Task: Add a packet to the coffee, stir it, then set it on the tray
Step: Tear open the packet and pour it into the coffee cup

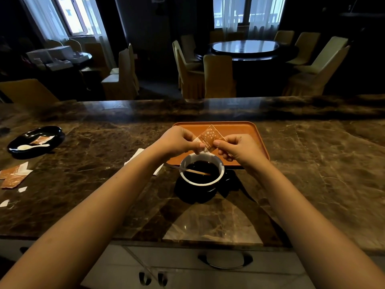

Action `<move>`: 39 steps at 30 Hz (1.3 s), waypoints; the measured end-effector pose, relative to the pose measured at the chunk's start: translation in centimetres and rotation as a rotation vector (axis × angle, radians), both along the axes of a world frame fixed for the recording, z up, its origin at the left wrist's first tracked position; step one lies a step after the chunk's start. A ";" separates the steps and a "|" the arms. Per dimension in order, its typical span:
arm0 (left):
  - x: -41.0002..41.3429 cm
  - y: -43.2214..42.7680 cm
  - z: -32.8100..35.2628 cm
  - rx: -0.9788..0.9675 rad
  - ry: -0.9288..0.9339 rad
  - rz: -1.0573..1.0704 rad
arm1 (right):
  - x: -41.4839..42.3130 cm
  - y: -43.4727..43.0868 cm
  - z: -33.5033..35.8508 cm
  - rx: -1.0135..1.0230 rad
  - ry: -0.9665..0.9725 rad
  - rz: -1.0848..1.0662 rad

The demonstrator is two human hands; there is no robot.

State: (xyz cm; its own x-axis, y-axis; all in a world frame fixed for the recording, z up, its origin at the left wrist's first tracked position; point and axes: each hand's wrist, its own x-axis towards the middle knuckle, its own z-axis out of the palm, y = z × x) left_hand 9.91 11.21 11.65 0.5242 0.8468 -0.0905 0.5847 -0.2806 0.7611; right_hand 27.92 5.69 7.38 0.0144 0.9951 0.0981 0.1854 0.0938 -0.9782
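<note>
A small orange packet (209,137) with white stars is pinched between both hands just above the cup. My left hand (179,140) grips its left end and my right hand (237,148) grips its right end. Below them stands a black cup with a white inside (201,173), full of dark coffee, on a black saucer. A thin wooden stirrer (195,171) lies across the coffee. The orange tray (253,134) sits on the marble counter directly behind the cup, with nothing seen on it.
A black oval dish (35,140) at the far left holds a white spoon and a packet. Torn orange packets (13,176) and paper scraps lie at the left edge. A white napkin (136,156) lies left of the cup. Chairs and tables stand beyond the counter.
</note>
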 end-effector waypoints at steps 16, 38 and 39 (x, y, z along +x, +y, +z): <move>-0.7 -0.7 0.2 0.336 0.030 -0.099 | 0.1 0.0 0.9 -0.297 0.271 -0.062; -0.5 -3.2 1.1 0.358 -0.292 0.090 | -2.2 -4.0 2.0 0.449 -0.349 -0.213; -0.6 -3.4 1.1 0.310 -0.313 0.106 | -2.4 -4.2 2.1 0.433 -0.308 -0.197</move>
